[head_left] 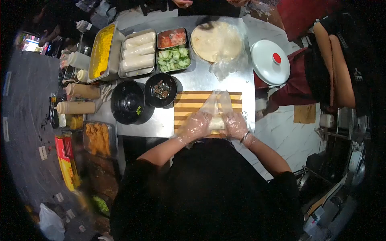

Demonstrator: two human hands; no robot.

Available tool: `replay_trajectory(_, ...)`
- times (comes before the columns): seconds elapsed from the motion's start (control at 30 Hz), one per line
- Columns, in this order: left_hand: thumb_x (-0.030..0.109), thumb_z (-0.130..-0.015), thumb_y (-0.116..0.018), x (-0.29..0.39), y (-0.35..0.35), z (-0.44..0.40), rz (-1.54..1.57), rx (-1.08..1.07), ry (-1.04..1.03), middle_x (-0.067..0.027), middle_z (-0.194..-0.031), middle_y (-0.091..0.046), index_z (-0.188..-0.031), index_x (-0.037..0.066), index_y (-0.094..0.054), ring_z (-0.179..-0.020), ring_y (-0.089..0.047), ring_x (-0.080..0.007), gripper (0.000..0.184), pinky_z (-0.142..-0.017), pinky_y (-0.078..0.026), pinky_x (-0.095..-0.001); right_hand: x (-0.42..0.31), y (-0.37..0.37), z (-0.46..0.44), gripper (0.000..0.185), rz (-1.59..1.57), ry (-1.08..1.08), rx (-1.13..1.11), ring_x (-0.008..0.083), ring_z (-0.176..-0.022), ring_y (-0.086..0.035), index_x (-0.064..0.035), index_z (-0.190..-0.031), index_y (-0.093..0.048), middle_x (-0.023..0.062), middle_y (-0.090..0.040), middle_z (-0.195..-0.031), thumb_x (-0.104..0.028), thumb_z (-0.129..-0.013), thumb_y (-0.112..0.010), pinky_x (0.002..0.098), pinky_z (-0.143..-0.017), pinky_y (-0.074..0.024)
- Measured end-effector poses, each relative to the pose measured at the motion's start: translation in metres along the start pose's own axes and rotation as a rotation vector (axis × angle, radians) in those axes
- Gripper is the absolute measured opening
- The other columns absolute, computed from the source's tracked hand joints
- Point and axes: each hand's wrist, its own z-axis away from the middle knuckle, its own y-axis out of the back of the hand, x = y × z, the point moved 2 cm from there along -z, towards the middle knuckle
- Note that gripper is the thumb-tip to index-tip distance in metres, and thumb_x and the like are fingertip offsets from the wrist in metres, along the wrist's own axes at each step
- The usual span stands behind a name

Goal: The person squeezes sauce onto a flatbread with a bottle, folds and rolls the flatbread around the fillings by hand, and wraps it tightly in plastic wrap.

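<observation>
My left hand [197, 126] and my right hand [235, 125], both in clear plastic gloves, close on the two ends of a pale rolled wrap [217, 123]. The wrap lies low over the striped wooden board [187, 96], near its front edge. Clear plastic [217, 105] rises in two pointed flaps beyond the roll; whether it is a bag or a sheet I cannot tell. My fingertips are partly hidden by the gloves' glare and the plastic. Up the table, flat tortillas [209, 40] lie in a stack, partly under a crumpled clear bag [229, 52].
Left of the board stand two black bowls [117, 106] [173, 86]. Behind them are trays of yellow shreds [103, 50], white rolls [138, 54], cucumber [173, 59] and diced tomato [171, 39]. Sauce bottles [82, 91] and fried pieces [96, 138] sit left. A lidded white pot [263, 66] and a person's arms [339, 68] are right.
</observation>
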Motion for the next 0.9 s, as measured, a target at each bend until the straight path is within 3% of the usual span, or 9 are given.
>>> replay_trajectory(0.03,0.029,-0.069,-0.073,-0.001,0.000,-0.001,-0.009,-0.002,-0.024,-0.0156,-0.088,-0.066,-0.103,0.004,-0.062,-0.082,-0.066,-0.0323,0.044,-0.073,-0.055,-0.0460,0.000,0.003,-0.004,0.056,-0.030,-0.037,-0.087,0.0335,-0.091,-0.059,-0.0056,-0.101,-0.062,0.0146,-0.062,-0.094,-0.045,-0.065,-0.078,0.0464,-0.080,-0.0457)
replay_trajectory(0.17,0.029,-0.068,-0.073,-0.003,0.002,0.000,-0.004,-0.012,-0.005,-0.0167,-0.088,-0.066,-0.106,0.005,-0.064,-0.083,-0.067,-0.0320,0.045,-0.074,-0.055,-0.0457,-0.001,0.012,-0.004,0.051,-0.104,-0.024,-0.043,0.0355,-0.091,-0.062,-0.0044,-0.096,-0.063,0.0178,-0.064,-0.094,-0.041,-0.065,-0.078,0.0472,-0.080,-0.0482)
replay_trajectory(0.3,0.032,-0.065,-0.074,-0.006,0.003,-0.003,0.020,-0.103,0.084,-0.0170,-0.085,-0.068,-0.110,0.009,-0.065,-0.081,-0.068,-0.0323,0.051,-0.076,-0.055,-0.0450,0.003,0.007,-0.006,0.049,-0.059,-0.019,-0.078,0.0312,-0.083,-0.065,-0.0061,-0.090,-0.064,0.0131,-0.067,-0.079,-0.048,-0.068,-0.075,0.0449,-0.077,-0.0491)
replay_trajectory(0.43,0.034,-0.065,-0.074,-0.013,0.007,-0.005,0.050,-0.089,0.019,-0.0169,-0.085,-0.068,-0.110,0.009,-0.065,-0.081,-0.068,-0.0332,0.052,-0.075,-0.055,-0.0441,0.000,0.018,-0.010,0.048,-0.051,-0.022,-0.079,0.0306,-0.082,-0.065,-0.0064,-0.089,-0.064,0.0122,-0.067,-0.078,-0.049,-0.070,-0.073,0.0445,-0.081,-0.0476)
replay_trajectory(0.53,0.037,-0.063,-0.074,-0.015,0.014,-0.005,0.147,-0.206,0.007,-0.0187,-0.088,-0.068,-0.113,0.008,-0.063,-0.083,-0.068,-0.0333,0.059,-0.078,-0.054,-0.0437,-0.004,0.030,-0.011,0.052,0.009,-0.048,-0.209,0.0302,-0.086,-0.066,-0.0065,-0.094,-0.065,0.0140,-0.068,-0.084,-0.054,-0.073,-0.070,0.0427,-0.087,-0.0458)
replay_trajectory(0.63,0.038,-0.065,-0.075,-0.012,0.012,-0.002,0.134,-0.137,-0.013,-0.0194,-0.095,-0.067,-0.116,0.006,-0.059,-0.089,-0.066,-0.0338,0.062,-0.082,-0.052,-0.0444,0.001,0.028,-0.011,0.060,0.070,0.013,-0.037,0.0281,-0.088,-0.067,-0.0057,-0.102,-0.066,0.0158,-0.069,-0.090,-0.059,-0.074,-0.067,0.0397,-0.091,-0.0451)
replay_trajectory(0.7,0.036,-0.069,-0.075,-0.001,0.010,0.005,-0.064,0.103,-0.156,-0.0194,-0.100,-0.065,-0.118,0.003,-0.057,-0.094,-0.063,-0.0346,0.062,-0.084,-0.050,-0.0453,0.004,0.023,-0.016,0.068,0.013,-0.012,-0.213,0.0282,-0.098,-0.066,-0.0059,-0.114,-0.063,0.0169,-0.068,-0.102,-0.061,-0.075,-0.067,0.0419,-0.096,-0.0430)
replay_trajectory(0.8,0.034,-0.070,-0.076,0.003,-0.001,0.006,-0.117,0.108,-0.134,-0.0191,-0.101,-0.064,-0.116,0.001,-0.057,-0.095,-0.062,-0.0351,0.060,-0.083,-0.050,-0.0456,0.006,0.029,-0.027,0.072,-0.075,-0.086,-0.422,0.0299,-0.109,-0.061,-0.0066,-0.123,-0.057,0.0167,-0.067,-0.108,-0.061,-0.078,-0.065,0.0453,-0.102,-0.0385)
replay_trajectory(0.9,0.032,-0.070,-0.075,0.000,-0.001,0.000,-0.063,-0.020,-0.075,-0.0199,-0.099,-0.065,-0.114,0.000,-0.057,-0.093,-0.063,-0.0343,0.057,-0.082,-0.051,-0.0446,0.003,0.035,-0.028,0.077,-0.077,-0.104,-0.474,0.0319,-0.105,-0.061,-0.0040,-0.125,-0.057,0.0186,-0.064,-0.111,-0.059,-0.073,-0.070,0.0454,-0.092,-0.0460)
